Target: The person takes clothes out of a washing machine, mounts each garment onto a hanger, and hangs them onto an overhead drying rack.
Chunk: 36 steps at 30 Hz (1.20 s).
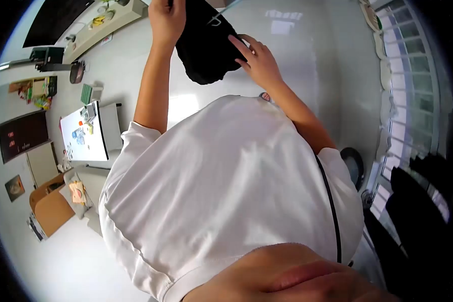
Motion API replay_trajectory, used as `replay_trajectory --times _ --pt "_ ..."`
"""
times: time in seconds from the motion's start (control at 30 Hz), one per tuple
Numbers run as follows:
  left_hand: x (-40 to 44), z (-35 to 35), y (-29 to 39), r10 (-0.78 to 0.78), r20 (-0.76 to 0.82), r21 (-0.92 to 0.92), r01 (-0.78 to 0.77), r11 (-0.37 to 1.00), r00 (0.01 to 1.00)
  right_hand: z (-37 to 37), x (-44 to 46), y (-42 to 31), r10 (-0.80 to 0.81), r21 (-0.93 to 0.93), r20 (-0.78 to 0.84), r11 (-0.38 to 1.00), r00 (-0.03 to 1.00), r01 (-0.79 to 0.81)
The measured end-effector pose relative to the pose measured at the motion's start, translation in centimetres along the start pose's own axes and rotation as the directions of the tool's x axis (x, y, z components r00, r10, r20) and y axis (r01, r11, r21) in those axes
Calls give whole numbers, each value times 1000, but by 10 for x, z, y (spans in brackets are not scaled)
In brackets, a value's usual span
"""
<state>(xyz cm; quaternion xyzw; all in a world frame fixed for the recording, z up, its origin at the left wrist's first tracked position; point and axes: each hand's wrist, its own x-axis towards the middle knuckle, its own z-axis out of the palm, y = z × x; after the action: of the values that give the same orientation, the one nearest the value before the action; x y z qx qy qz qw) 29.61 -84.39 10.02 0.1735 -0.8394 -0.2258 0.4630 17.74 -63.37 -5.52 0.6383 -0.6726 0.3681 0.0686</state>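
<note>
A black garment (205,55) hangs in front of me at the top of the view, its upper part cut off by the frame edge. A pale, thin piece like a clothes hanger (215,21) shows against the cloth, and I cannot make out its full shape. My left hand (167,20) is closed at the garment's left edge, with its fingertips partly beyond the frame. On the right edge of the cloth rests my right hand (259,59), fingers spread and index finger stretched over the fabric.
To the left stands a white table (93,146) with small items on it. Beyond are a long shelf (121,20), a brown chair (58,214) and a cushion (77,192). A barred window (410,80) runs along the right, with dark hanging shapes (412,216) below it.
</note>
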Motion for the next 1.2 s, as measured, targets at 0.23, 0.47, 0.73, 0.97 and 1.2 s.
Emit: replay_trajectory --times 0.23,0.47,0.73,0.97,1.2 --pt "7 23 -40 -210 -155 -7 212 977 965 -32 32 80 -83 -8 -14 997 996 83" --pt "11 29 -82 -272 -135 287 300 910 953 -95 60 150 -328 37 -127 941 936 335" --pt "51 55 -88 -495 80 235 467 853 865 -136 108 158 -339 278 -141 888 930 366" --pt "88 128 -147 -152 220 -449 238 862 964 -155 137 183 91 218 -58 973 994 -77" --pt "122 154 -218 -76 485 -187 188 964 871 -170 153 186 -78 -406 13 910 997 77"
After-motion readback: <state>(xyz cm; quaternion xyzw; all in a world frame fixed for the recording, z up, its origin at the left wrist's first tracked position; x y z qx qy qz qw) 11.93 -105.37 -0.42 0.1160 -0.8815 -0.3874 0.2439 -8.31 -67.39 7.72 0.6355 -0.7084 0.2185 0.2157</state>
